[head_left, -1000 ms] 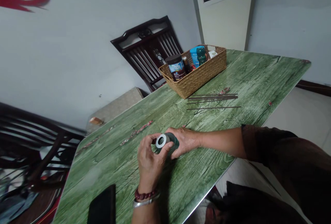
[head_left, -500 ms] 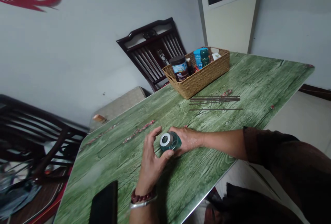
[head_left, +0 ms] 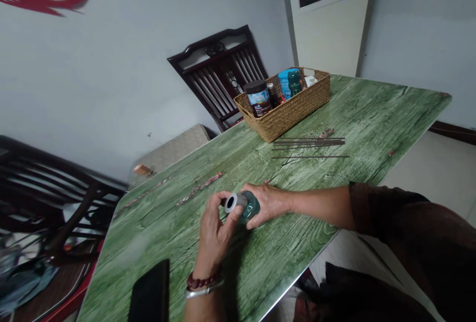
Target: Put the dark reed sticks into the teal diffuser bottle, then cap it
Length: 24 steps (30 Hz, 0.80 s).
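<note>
A small teal glass bottle [head_left: 251, 206] stands on the green table in front of me. My right hand [head_left: 265, 204] is wrapped round its far right side. My left hand [head_left: 217, 223] pinches a silver ring-shaped cap [head_left: 234, 202] between thumb and fingers at the bottle's mouth. The cap has a dark round hole facing me and tilts to the left. Whether it is still joined to the bottle I cannot tell. A bead bracelet [head_left: 203, 282] and a silver bangle [head_left: 205, 291] circle my left wrist.
Beyond my hands, several thin brown sticks [head_left: 308, 142] lie on the green table [head_left: 178, 232]. Behind them stands a wicker basket [head_left: 297, 117] with a dark-lidded tub [head_left: 258, 99] and other containers. A black phone [head_left: 149, 292] lies at lower left. Dark wooden chairs [head_left: 219, 64] stand beyond the table.
My left hand has closed its fingers on the silver cap, which now sits further left and higher out from the bottle. The right hand keeps its hold on the glass.
</note>
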Each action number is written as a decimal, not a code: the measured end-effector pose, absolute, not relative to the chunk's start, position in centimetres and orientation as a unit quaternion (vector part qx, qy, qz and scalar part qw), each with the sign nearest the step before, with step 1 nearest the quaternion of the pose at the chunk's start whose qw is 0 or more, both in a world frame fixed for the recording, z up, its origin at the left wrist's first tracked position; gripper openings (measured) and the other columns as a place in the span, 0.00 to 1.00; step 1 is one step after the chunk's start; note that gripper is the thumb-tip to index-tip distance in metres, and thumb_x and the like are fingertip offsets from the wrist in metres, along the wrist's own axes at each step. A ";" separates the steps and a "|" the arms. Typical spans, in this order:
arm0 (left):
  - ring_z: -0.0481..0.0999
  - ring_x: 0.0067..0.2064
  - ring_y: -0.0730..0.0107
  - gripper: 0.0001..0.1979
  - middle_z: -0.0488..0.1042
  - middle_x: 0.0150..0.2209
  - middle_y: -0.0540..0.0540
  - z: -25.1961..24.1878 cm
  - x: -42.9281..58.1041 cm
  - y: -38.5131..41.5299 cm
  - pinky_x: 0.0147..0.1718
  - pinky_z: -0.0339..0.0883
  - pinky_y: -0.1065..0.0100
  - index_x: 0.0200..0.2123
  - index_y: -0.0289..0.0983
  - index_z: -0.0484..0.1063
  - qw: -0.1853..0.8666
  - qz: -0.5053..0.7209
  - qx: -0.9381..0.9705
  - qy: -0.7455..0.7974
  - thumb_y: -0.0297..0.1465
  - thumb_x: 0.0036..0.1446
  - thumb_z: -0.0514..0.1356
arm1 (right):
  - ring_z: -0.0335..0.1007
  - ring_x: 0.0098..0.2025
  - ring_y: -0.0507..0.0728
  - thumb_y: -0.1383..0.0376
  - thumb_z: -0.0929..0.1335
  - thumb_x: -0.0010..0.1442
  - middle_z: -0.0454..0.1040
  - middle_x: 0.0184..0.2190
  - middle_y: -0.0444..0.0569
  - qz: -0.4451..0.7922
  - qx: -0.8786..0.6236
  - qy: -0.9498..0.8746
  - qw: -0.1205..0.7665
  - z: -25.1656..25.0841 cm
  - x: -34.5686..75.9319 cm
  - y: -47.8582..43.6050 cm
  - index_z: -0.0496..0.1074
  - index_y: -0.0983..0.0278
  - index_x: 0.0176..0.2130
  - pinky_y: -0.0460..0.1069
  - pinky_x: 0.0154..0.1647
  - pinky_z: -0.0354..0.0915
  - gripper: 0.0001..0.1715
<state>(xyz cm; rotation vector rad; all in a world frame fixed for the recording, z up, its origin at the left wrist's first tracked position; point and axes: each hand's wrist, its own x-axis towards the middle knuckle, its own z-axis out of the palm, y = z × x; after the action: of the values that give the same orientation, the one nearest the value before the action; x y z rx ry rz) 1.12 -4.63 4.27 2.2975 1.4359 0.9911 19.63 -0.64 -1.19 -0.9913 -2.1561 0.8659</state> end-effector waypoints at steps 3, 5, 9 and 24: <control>0.72 0.36 0.63 0.15 0.72 0.34 0.48 4.3 1.3 -4.5 0.37 0.67 0.64 0.40 0.39 0.68 0.118 0.359 0.779 0.501 0.43 0.58 0.61 | 0.75 0.44 0.61 0.52 0.79 0.40 0.76 0.42 0.47 0.333 -0.372 -0.812 0.302 -1.0 19.7 -0.7 0.63 0.60 0.54 0.51 0.42 0.64 0.46; 0.73 0.37 0.62 0.15 0.73 0.34 0.48 4.4 1.4 -4.5 0.37 0.67 0.63 0.39 0.39 0.70 0.115 0.342 0.789 0.497 0.44 0.56 0.63 | 0.75 0.44 0.62 0.51 0.79 0.40 0.76 0.42 0.48 0.333 -0.371 -0.814 0.298 -0.9 19.7 -0.7 0.63 0.61 0.54 0.51 0.42 0.64 0.46; 0.74 0.41 0.60 0.15 0.75 0.39 0.45 4.7 1.5 -4.8 0.42 0.68 0.60 0.44 0.39 0.73 0.124 0.318 0.811 0.475 0.42 0.58 0.62 | 0.75 0.46 0.62 0.52 0.78 0.40 0.76 0.44 0.48 0.333 -0.372 -0.815 0.294 -1.0 19.8 -0.6 0.62 0.61 0.54 0.52 0.43 0.65 0.47; 0.75 0.42 0.57 0.17 0.77 0.38 0.44 4.4 1.8 -4.6 0.43 0.67 0.58 0.44 0.39 0.74 0.059 0.320 0.803 0.500 0.46 0.61 0.58 | 0.76 0.44 0.63 0.53 0.79 0.39 0.76 0.41 0.48 0.321 -0.380 -0.816 0.296 -1.1 19.6 -0.5 0.63 0.61 0.52 0.52 0.41 0.65 0.45</control>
<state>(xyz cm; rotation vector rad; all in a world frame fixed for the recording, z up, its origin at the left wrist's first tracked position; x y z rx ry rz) 1.83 -4.57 4.41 2.4310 1.5134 0.9684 19.62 -0.49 -1.07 -1.0108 -2.1698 0.8529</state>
